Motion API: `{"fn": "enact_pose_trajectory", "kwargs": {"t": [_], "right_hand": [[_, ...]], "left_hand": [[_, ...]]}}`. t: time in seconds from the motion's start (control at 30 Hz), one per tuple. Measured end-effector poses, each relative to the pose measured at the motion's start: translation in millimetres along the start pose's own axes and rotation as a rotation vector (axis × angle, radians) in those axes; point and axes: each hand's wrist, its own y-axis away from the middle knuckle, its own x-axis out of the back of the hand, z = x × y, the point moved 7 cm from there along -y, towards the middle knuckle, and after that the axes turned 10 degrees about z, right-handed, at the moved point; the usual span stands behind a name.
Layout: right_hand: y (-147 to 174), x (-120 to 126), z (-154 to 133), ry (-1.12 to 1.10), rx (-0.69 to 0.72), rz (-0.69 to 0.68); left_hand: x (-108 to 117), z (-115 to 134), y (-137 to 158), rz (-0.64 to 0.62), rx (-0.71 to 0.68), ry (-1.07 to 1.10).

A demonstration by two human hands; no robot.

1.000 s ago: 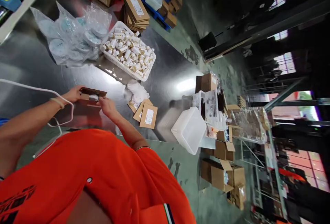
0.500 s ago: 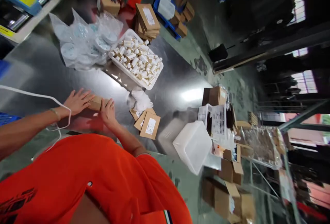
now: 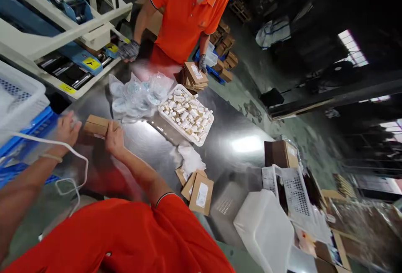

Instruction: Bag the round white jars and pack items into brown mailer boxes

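A small brown cardboard box rests on the metal table in front of me. My right hand grips its right end, with the thumb along the near side and fingers over the top. To the left of the box, my left hand is raised off it, blurred by motion. A pale spot shows near its fingertips, too smeared to name. A white cable crosses in front of the left wrist.
A white tray holds many small white bottles beside bagged pale round items. Flat cardboard pieces lie to the right, near a white tub. Across the table, a co-worker stands by stacked cardboard. A machine is at left.
My left hand has left the box and moved left; my right hand still holds its end. The view has tilted up, showing more of the co-worker, whose hands are now apart.
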Motion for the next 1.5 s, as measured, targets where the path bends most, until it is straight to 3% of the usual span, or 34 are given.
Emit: {"fn": "enact_pose_trajectory", "kwargs": {"t": [0.1, 0.2, 0.3, 0.4, 0.63, 0.93, 1.07, 1.23, 1.4, 1.5], "right_hand": [[-80.1, -6.0, -28.4, -0.064, -0.083, -0.050], [-160.0, -5.2, -43.5, -0.067, -0.109, -0.025], [-225.9, -4.1, -43.0, -0.074, -0.072, -0.030], [-268.1, 0.6, -24.6, -0.068, -0.064, -0.044], [-293.2, 19.9, 26.0, 0.065, -0.150, 0.017], [-308.2, 12.1, 40.2, 0.003, -0.195, -0.057], [-314.4, 23.5, 53.4, 0.028, -0.197, -0.076], [-335.0, 44.0, 81.3, 0.034, -0.317, -0.003], [-378.1, 32.0, 83.8, 0.079, -0.499, 0.053], [-396.0, 25.8, 80.7, 0.075, -0.539, 0.090]], "left_hand": [[14.2, -23.4, -21.7, 0.067, 0.024, -0.045], [-2.3, -31.1, -24.1, -0.022, -0.053, -0.076], [-22.1, -36.2, -15.8, -0.120, -0.141, -0.095], [-30.3, -42.8, -8.3, -0.152, -0.211, -0.150], [-39.4, -57.6, -2.6, -0.180, -0.191, -0.144], [-51.9, -68.6, 3.2, -0.072, -0.209, -0.177], [-51.2, -67.6, 4.2, -0.073, -0.229, -0.189], [-51.0, -68.6, 4.3, -0.061, -0.201, -0.157], [-50.8, -67.8, 6.0, -0.066, -0.200, -0.161], [-50.8, -65.9, 7.9, -0.065, -0.231, -0.171]]}}
